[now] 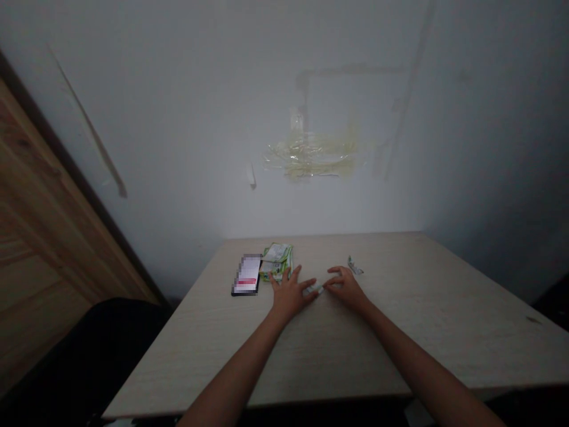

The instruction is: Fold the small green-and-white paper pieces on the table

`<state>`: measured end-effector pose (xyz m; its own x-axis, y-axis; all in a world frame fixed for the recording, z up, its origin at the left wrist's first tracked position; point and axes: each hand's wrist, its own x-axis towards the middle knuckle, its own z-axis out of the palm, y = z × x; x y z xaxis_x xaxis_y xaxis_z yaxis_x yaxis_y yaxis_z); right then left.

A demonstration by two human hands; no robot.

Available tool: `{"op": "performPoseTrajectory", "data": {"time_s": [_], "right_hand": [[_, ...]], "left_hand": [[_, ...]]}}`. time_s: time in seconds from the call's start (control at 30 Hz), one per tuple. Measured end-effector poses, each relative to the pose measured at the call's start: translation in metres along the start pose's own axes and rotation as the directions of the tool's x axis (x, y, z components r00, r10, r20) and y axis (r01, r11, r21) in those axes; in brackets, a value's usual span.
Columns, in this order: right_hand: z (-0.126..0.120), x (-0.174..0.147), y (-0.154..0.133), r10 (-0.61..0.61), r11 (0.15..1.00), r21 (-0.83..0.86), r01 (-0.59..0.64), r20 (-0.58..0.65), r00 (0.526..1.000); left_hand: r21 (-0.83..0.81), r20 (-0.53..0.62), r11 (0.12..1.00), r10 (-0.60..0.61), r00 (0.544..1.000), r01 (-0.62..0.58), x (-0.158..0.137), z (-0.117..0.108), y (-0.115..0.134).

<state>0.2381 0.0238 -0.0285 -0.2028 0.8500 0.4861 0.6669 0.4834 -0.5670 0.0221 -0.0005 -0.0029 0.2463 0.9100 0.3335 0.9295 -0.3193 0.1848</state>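
Observation:
My left hand (291,290) rests on the table with its fingers spread. Its thumb and index finger lie on either side of a small white piece (313,289), thin like paper or a wrapper and mostly covered. My right hand (344,286) has its thumb and fingertips drawn together at the right end of that piece. Just beyond the left fingertips lies a pile of green-and-white packets (276,254), partly covered by those fingers. Past the right hand, a small crumpled strip (354,265) with dark print lies on the table.
A phone (247,275) with a lit, blurred screen lies left of the packets. The pale wooden table (213,356) meets a white wall (186,118) with peeling tape (311,157). A wooden panel (53,196) and a dark chair-like shape (106,356) stand at left.

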Motion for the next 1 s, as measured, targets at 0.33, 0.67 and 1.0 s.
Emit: {"op": "performPoseTrajectory", "data": {"time_s": [0.33, 0.67, 1.0], "right_hand": [[0.000, -0.002, -0.001, -0.014, 0.999, -0.033, 0.016, 0.053, 0.998], [-0.003, -0.004, -0.004, -0.063, 0.998, -0.018, 0.063, 0.017, 0.998], [-0.010, -0.005, -0.016, -0.178, 0.974, -0.134, 0.183, 0.052, 0.983]], "left_hand": [[0.006, 0.072, 0.999, -0.045, 0.996, 0.045, 0.003, -0.007, 0.006], [0.020, 0.057, 0.997, -0.069, 0.996, 0.068, 0.003, -0.006, 0.011], [0.018, 0.021, 0.998, -0.065, 0.998, 0.065, 0.002, -0.001, 0.010]]}}
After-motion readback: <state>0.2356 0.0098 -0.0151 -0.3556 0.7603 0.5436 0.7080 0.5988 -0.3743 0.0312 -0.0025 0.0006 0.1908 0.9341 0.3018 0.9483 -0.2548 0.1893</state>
